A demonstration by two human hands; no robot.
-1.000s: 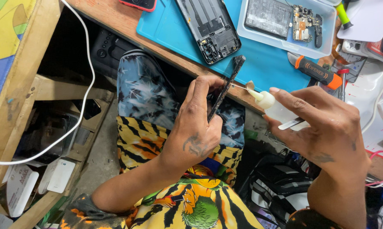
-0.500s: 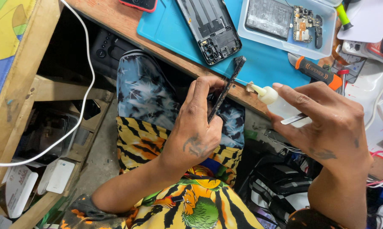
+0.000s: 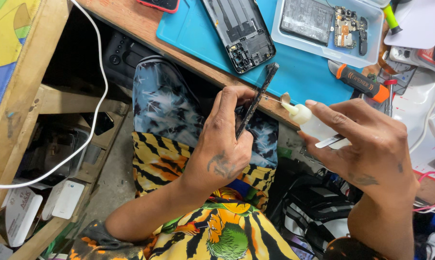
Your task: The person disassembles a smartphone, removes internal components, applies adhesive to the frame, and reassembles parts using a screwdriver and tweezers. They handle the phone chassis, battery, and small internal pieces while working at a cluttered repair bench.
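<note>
Phone frame (image 3: 255,102), thin and dark, is pinched edge-on in my left hand (image 3: 224,139), fingers clamped around its lower half, tilted up toward the bench edge above my lap. My right hand (image 3: 366,144) is wrapped around a small squeeze bottle (image 3: 312,123), its needle tip touching the frame's edge. Behind them on the blue mat (image 3: 188,29) lie a phone back shell (image 3: 241,29), a clear tray (image 3: 323,45) of parts, and an orange-handled knife (image 3: 359,83).
</note>
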